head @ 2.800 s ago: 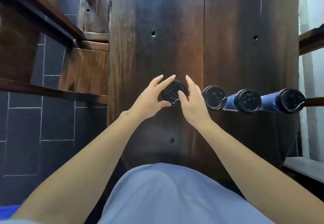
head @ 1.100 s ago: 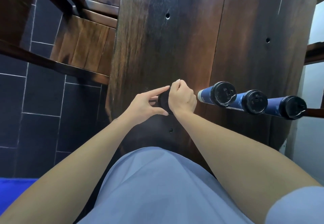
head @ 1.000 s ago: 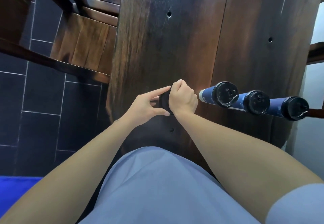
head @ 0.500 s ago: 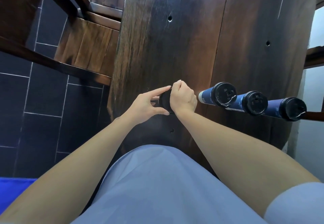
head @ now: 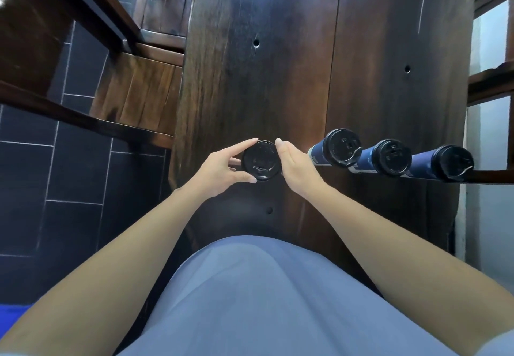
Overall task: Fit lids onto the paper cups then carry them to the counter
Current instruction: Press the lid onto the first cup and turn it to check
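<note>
Nearest to me was my pale blue shirt (head: 258, 300), with both bare forearms reaching out over it. Beyond that, my left hand (head: 219, 170) held the black lid (head: 261, 160) by its left edge, forefinger along the top rim and thumb curled under the near rim. My right hand (head: 294, 166) lay against the lid's right edge with its fingers fairly straight; I could not tell whether they curled round the cup beneath, which the lid hid. Just right of that hand three blue cups (head: 364, 158) stood in a row, touching or nearly so, each already capped in black. All rested on a dark wooden table (head: 264, 63) of long planks dotted with small holes. To the left lay dark floor tiles (head: 69, 174) and brown wooden benches (head: 139, 99); at the far right, a pale wall (head: 489, 38) behind wooden rails.
</note>
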